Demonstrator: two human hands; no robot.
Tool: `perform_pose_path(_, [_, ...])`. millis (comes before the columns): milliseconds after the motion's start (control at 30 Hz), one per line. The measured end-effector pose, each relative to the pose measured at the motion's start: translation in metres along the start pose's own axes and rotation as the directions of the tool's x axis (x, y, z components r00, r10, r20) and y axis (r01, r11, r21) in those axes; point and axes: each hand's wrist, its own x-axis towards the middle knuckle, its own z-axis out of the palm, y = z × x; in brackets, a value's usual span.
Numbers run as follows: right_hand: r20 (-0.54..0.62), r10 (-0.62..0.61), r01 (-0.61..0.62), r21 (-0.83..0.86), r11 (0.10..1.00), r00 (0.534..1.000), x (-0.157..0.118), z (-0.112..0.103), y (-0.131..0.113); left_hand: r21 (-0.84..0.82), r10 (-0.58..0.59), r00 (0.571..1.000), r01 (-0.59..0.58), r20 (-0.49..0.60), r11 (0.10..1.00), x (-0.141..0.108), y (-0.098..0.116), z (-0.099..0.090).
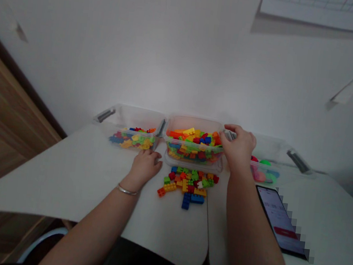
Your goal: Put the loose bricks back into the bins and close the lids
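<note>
My right hand [239, 148] is at the right end of the middle clear plastic box [194, 145], its thumb and fingers closed on the rim by the grey handle. Colourful building bricks fill much of that box, which stands on a clear lid [173, 162]. My left hand [146, 166] rests on the table with fingers apart and nothing visible in it, just in front of the left clear plastic box [140, 113]. That box holds smaller coloured pieces [131, 140]. A loose pile of building bricks [186, 184] lies in front of the middle box, between my forearms.
A third clear box [273, 145] with bright round pieces stands at the right, partly behind my right hand. A phone [279, 218] lies beside my right forearm. The white table [47, 173] has a seam near the middle and backs onto a wall [142, 39].
</note>
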Motion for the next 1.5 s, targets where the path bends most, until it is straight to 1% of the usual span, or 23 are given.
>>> perform_pose_path(100, [-0.027, -0.045, 0.048, 0.087, 0.995, 0.999, 0.002, -0.011, -0.006, -0.004, 0.005, 1.000, -0.005, 0.000, 1.000, 0.000, -0.001, 0.001])
perform_pose_path(200, [-0.031, -0.111, 0.115, 0.205, 0.972, 0.993, 0.002, -0.025, -0.018, -0.005, 0.008, 1.000, -0.008, 0.000, 1.000, 0.001, -0.002, 0.002])
perform_pose_path(300, [0.034, -0.196, 0.178, 0.285, 0.942, 0.980, -0.002, -0.037, -0.035, -0.002, 0.023, 1.000, -0.023, -0.001, 1.000, 0.001, -0.003, 0.003])
perform_pose_path(367, [0.095, -0.289, 0.243, 0.330, 0.912, 0.953, -0.007, -0.042, -0.046, -0.007, 0.030, 1.000, -0.030, -0.002, 1.000, 0.002, -0.003, 0.003])
perform_pose_path(400, [0.130, -0.342, 0.279, 0.353, 0.893, 0.931, -0.010, -0.043, -0.051, -0.010, 0.030, 1.000, -0.030, -0.002, 0.999, 0.002, -0.003, 0.003])
perform_pose_path(433, [0.173, -0.397, 0.312, 0.378, 0.872, 0.901, -0.013, -0.044, -0.056, -0.012, 0.030, 1.000, -0.030, -0.002, 0.999, 0.002, -0.003, 0.003])
perform_pose_path(467, [0.228, -0.453, 0.338, 0.407, 0.849, 0.862, -0.016, -0.044, -0.061, -0.011, 0.028, 1.000, -0.028, -0.004, 1.000, 0.002, -0.003, 0.003])
perform_pose_path(500, [0.295, -0.504, 0.356, 0.435, 0.827, 0.811, -0.019, -0.043, -0.065, -0.010, 0.027, 1.000, -0.027, -0.006, 1.000, 0.002, -0.003, 0.003])
perform_pose_path(533, [0.375, -0.548, 0.364, 0.459, 0.810, 0.747, -0.023, -0.041, -0.069, -0.008, 0.025, 1.000, -0.025, -0.010, 1.000, 0.001, -0.002, 0.002])
perform_pose_path(567, [0.462, -0.581, 0.368, 0.474, 0.800, 0.670, -0.026, -0.039, -0.072, -0.006, 0.023, 1.000, -0.023, -0.013, 1.000, 0.001, -0.002, 0.002])
perform_pose_path(633, [0.609, -0.609, 0.384, 0.473, 0.793, 0.508, -0.033, -0.031, -0.079, -0.003, 0.026, 0.999, -0.026, -0.018, 1.000, 0.000, -0.002, 0.001])
perform_pose_path(667, [0.661, -0.607, 0.405, 0.456, 0.792, 0.442, -0.037, -0.026, -0.081, -0.003, 0.029, 0.999, -0.029, -0.021, 1.000, 0.000, -0.001, 0.001])
perform_pose_path(700, [0.700, -0.598, 0.434, 0.432, 0.790, 0.391, -0.041, -0.021, -0.084, -0.003, 0.031, 0.999, -0.031, -0.023, 1.000, 0.000, -0.001, 0.001])
perform_pose_path(733, [0.728, -0.585, 0.467, 0.404, 0.787, 0.357, -0.045, -0.016, -0.087, -0.003, 0.030, 0.999, -0.030, -0.025, 1.000, 0.000, -0.001, 0.001])
perform_pose_path(767, [0.750, -0.570, 0.498, 0.372, 0.783, 0.335, -0.050, -0.010, -0.089, -0.005, 0.029, 0.999, -0.030, -0.027, 1.000, 0.000, -0.001, 0.001])
perform_pose_path(867, [0.798, -0.529, 0.554, 0.311, 0.772, 0.289, -0.062, 0.004, -0.094, -0.013, 0.027, 0.999, -0.028, -0.024, 1.000, -0.001, -0.001, 0.000])
perform_pose_path(967, [0.810, -0.534, 0.573, 0.325, 0.752, 0.242, -0.071, 0.014, -0.096, -0.016, 0.024, 1.000, -0.025, -0.015, 1.000, -0.001, 0.000, 0.000])
perform_pose_path(1033, [0.809, -0.543, 0.581, 0.337, 0.741, 0.224, -0.075, 0.018, -0.097, -0.018, 0.020, 1.000, -0.020, -0.008, 1.000, -0.001, 0.000, 0.000])
perform_pose_path(1167, [0.810, -0.545, 0.609, 0.326, 0.723, 0.214, -0.079, 0.021, -0.098, -0.014, 0.010, 1.000, -0.010, -0.006, 1.000, 0.000, 0.000, 0.000])
perform_pose_path(1300, [0.817, -0.536, 0.630, 0.303, 0.715, 0.215, -0.081, 0.023, -0.098, -0.010, 0.019, 1.000, -0.019, -0.002, 1.000, 0.000, 0.000, -0.001])
perform_pose_path(1433, [0.802, -0.560, 0.629, 0.329, 0.704, 0.207, -0.081, 0.027, -0.095, -0.015, 0.010, 1.000, -0.010, -0.006, 1.000, -0.001, 0.000, -0.001])
perform_pose_path(1500, [0.787, -0.580, 0.620, 0.351, 0.702, 0.211, -0.080, 0.027, -0.095, -0.018, 0.005, 1.000, -0.005, -0.003, 1.000, -0.001, 0.000, -0.002])
